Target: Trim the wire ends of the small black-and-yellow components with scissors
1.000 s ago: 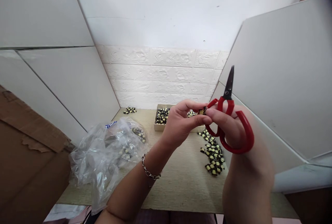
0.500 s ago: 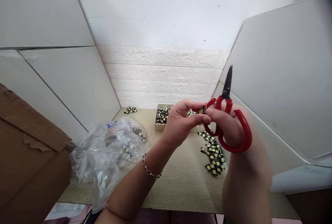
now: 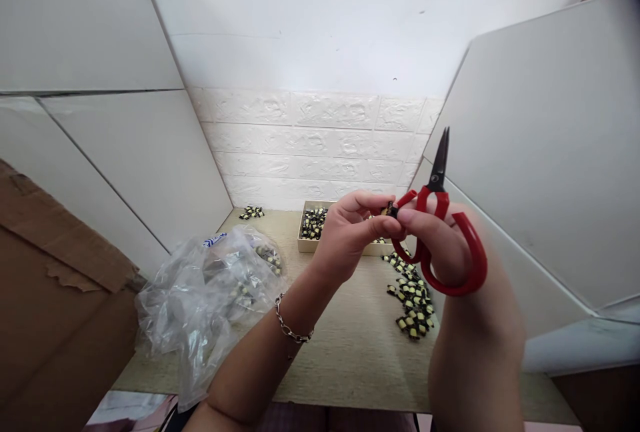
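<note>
My left hand [image 3: 353, 232] pinches a small black-and-yellow part [image 3: 389, 210], which looks like a tiny transformer, between thumb and fingertips. My right hand [image 3: 437, 239] is closed around red-handled scissors [image 3: 436, 182], their dark, narrow blades pointing up and nearly together. Its thumb and fingertips also touch the right side of the small part. Fingers hide much of that part. Behind my hands stands a shallow cardboard box [image 3: 309, 245] filled with similar parts, partly covered by my left hand. A loose pile of the same parts [image 3: 413, 295] lies below my right hand.
A crumpled clear plastic bag [image 3: 200, 299] with some of these parts lies on the table [image 3: 345, 352] at left. A small cluster of parts [image 3: 251, 212] sits near the back wall. White panels [image 3: 540, 152] flank the table; brown cardboard [image 3: 65, 312] stands far left.
The small part has turned between my fingers, showing more of its dark side and less yellow. Both hands and the scissors stay almost in place.
</note>
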`<control>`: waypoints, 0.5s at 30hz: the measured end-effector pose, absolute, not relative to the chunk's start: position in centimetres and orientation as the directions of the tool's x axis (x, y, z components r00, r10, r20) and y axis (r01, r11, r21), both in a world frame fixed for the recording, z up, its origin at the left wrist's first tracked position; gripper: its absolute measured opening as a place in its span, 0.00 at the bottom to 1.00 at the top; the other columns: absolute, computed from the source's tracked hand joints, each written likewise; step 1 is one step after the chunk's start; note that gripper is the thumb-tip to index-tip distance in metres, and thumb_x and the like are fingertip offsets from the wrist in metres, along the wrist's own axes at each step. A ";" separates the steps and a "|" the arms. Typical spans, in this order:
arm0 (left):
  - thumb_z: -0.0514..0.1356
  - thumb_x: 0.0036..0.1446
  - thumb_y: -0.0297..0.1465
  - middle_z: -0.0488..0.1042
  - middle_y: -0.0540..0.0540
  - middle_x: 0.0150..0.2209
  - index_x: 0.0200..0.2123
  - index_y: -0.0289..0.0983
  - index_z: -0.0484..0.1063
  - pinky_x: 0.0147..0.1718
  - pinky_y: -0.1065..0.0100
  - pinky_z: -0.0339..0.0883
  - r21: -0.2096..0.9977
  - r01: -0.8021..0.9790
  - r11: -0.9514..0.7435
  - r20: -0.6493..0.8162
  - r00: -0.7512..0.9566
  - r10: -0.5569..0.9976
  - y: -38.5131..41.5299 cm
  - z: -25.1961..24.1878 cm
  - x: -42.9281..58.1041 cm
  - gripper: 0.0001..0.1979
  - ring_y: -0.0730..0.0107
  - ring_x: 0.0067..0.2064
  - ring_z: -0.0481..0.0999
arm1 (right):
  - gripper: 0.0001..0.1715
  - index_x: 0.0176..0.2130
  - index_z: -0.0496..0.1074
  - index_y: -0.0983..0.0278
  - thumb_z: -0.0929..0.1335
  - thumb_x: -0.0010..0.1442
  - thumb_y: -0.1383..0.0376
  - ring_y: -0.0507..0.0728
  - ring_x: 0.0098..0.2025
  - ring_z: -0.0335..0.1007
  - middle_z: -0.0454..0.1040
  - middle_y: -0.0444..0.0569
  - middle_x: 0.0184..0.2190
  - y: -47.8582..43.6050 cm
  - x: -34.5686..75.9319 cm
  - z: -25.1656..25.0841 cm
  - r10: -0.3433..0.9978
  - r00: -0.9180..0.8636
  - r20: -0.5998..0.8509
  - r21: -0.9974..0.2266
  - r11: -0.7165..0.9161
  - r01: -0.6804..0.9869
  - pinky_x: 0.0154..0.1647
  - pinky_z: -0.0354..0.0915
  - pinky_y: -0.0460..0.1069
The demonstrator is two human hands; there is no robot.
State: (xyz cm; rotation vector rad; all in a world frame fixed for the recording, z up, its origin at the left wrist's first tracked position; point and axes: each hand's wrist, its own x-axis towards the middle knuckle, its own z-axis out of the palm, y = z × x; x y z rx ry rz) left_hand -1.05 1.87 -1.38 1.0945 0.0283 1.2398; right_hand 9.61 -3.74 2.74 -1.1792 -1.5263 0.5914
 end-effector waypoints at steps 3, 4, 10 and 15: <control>0.69 0.35 0.36 0.72 0.55 0.24 0.27 0.41 0.73 0.30 0.73 0.62 0.640 -0.764 0.079 0.403 0.422 0.812 1.9 -1.3 -1.0 0.13 0.81 0.27 0.69 | 0.13 0.18 0.67 0.62 0.64 0.52 0.65 0.54 0.30 0.65 0.68 0.46 0.21 -3.9 9.6 2.8 0.859 0.100 0.501 -0.825 0.440 0.356 0.27 0.62 0.49; 0.69 0.34 0.38 0.72 0.55 0.25 0.27 0.41 0.72 0.31 0.73 0.62 0.626 -0.765 0.154 0.350 0.452 0.821 1.9 -1.2 -1.0 0.14 0.81 0.27 0.69 | 0.11 0.21 0.70 0.62 0.64 0.53 0.66 0.55 0.33 0.66 0.70 0.46 0.24 -4.0 9.6 2.7 0.836 0.126 0.534 -0.811 0.464 0.356 0.31 0.63 0.50; 0.64 0.40 0.46 0.71 0.52 0.27 0.29 0.40 0.71 0.32 0.69 0.62 0.628 -0.605 0.489 0.156 0.714 0.683 2.5 -1.5 -1.4 0.17 0.75 0.31 0.70 | 0.17 0.42 0.72 0.56 0.69 0.49 0.66 0.53 0.36 0.66 0.69 0.46 0.39 -2.9 9.9 1.7 0.651 0.067 0.756 -0.552 0.579 0.600 0.36 0.64 0.50; 0.61 0.42 0.47 0.72 0.48 0.29 0.31 0.38 0.73 0.32 0.69 0.62 0.665 -0.516 0.539 0.182 0.813 0.553 3.0 -1.7 -1.6 0.19 0.73 0.31 0.71 | 0.14 0.40 0.73 0.57 0.69 0.51 0.67 0.53 0.36 0.65 0.68 0.46 0.36 -1.9 10.2 1.5 0.649 -0.069 0.758 -0.469 0.615 0.634 0.35 0.64 0.50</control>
